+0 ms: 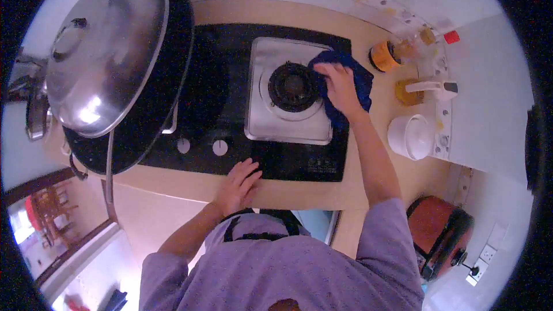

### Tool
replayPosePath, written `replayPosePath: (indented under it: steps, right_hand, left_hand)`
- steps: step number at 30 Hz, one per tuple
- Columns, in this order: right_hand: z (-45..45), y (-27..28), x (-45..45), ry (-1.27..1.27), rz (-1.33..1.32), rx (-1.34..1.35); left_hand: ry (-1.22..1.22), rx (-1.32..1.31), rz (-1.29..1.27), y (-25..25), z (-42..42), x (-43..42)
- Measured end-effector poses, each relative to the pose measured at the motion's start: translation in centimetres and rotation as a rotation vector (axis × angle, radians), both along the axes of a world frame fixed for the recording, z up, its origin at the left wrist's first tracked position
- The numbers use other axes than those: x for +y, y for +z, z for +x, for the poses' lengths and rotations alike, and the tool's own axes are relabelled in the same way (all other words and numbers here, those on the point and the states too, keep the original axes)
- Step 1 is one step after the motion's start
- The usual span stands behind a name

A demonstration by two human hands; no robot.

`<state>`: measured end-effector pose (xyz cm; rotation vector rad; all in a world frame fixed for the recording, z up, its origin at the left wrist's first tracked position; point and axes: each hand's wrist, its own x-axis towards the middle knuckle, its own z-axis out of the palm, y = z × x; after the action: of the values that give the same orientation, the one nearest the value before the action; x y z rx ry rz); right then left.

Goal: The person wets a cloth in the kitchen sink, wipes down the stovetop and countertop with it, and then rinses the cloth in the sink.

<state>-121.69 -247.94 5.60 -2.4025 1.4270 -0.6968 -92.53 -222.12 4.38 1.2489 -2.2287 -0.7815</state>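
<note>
My right hand (341,89) presses a dark blue cloth (360,83) against the right side of the steel burner plate (268,126), its fingers closed on the fabric. Just left of the cloth is the round black burner (292,86), with no pan on it. The plate is set in a black glass gas stove (276,161). At the stove's front edge rests my left hand (237,184), fingers stretched out and holding nothing. Two control knobs (220,147) lie up and left of that hand.
A large black wok (129,144) with a domed steel lid (115,40) covers the stove's left side. Along the right wall stand an orange-labelled jar (385,56), an oil jug (410,93) and a white lidded pot (410,137). A red appliance (438,230) sits nearer me.
</note>
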Motion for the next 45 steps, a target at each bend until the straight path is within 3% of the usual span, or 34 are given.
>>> replayPosePath:
  steps: [2, 12, 18, 24, 37, 43, 45]
  right_hand:
    - [-1.4, 0.3, 1.7, 0.027, 0.091, 0.007]
    - [2.1, -0.3, -4.9, 0.256, 0.054, -0.067]
    - [-1.0, 0.3, -1.8, 0.146, 0.088, -0.048]
    - [2.8, -1.3, -6.7, 0.206, -0.086, -0.042]
    - [1.0, -0.5, 12.5, -0.295, -0.091, 0.023]
    - [10.7, -0.7, 16.5, -0.251, 0.049, -0.021]
    - [15.3, -1.3, 15.5, -0.107, 0.031, -0.173]
  left_hand:
    - [-0.001, -0.002, 0.012, -0.1, 0.0, -0.2]
    - [0.012, -0.02, 0.044, -0.3, -0.3, -0.1]
    - [-0.015, -0.028, 0.06, -0.4, -0.1, -0.4]
    - [-0.003, -0.028, 0.038, -1.0, 0.0, -0.3]
    - [-0.028, 0.053, 0.043, 0.5, 0.4, -0.4]
    - [-0.034, 0.104, 0.047, -0.6, 0.8, 0.0]
    - [-0.034, 0.082, 0.013, -0.8, 0.7, -0.1]
